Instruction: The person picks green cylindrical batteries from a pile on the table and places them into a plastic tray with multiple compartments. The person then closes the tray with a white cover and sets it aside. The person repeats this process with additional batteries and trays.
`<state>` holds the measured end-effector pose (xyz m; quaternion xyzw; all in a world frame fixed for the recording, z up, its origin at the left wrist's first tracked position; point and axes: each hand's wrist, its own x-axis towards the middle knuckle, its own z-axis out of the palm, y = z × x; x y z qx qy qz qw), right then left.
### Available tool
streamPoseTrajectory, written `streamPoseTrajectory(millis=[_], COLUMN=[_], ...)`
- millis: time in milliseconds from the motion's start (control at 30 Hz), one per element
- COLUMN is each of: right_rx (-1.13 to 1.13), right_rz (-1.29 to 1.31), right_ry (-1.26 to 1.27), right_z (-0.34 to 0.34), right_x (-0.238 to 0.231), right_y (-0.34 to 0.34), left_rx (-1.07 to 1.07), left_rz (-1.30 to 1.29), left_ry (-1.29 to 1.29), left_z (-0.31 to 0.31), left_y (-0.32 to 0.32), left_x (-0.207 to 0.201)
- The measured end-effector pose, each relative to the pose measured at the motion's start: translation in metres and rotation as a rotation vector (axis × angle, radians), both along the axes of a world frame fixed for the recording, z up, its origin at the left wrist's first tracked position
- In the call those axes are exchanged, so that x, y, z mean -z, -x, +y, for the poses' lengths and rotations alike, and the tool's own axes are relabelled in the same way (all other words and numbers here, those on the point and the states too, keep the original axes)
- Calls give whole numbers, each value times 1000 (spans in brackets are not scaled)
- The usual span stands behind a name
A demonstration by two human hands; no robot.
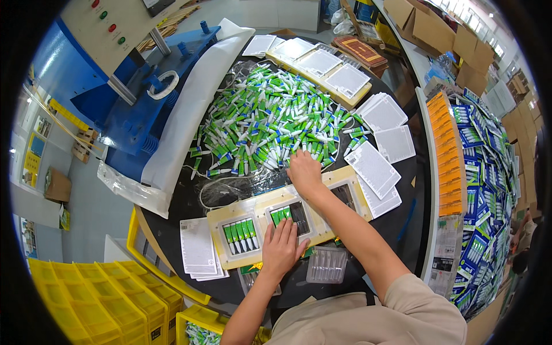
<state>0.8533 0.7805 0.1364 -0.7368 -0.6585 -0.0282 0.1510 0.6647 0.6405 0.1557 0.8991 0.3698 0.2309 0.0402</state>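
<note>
A cream-yellow frame (261,208) with three windows lies in front of me, each window holding a clear blister tray. In its left window several small green-and-white tubes (240,233) stand in a row. My left hand (279,248) lies over the middle window, fingers stretched out onto a few tubes (280,214) there; the slots to their right hold none. The right window (343,195) shows no tubes, though my right forearm partly covers it. My right hand (306,171) is at the near edge of a big tube pile (270,112), fingers curled; what they hold is hidden.
White cards (374,169) lie right of the pile, others (197,247) left of the frame. A second frame (339,95) bearing cards stands behind. Near me is an empty blister tray (326,265). Blue machinery (129,123) borders the left; packaged tubes (474,213) fill the right; yellow bins (92,293) stand lower left.
</note>
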Motion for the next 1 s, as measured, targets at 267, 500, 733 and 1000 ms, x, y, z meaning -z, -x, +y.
streamPoseTrajectory(millis=[267,500,733,1000], right_rx=[74,-165,-253,-150], right_rz=[75,238,224,271], right_ry=[145,-266,-272,-330], right_z=[-3,-115,-158,-149], right_x=[-21,-53,-23,-28], right_y=[5,5,24,40], left_rx=[-211,-376,-386,-461], left_rz=[-184,-212,-139,-125], left_ry=[10,173,158,167], left_z=[42,163,206,204], left_y=[18,54,41,32], left_x=[-14,-10,10,10])
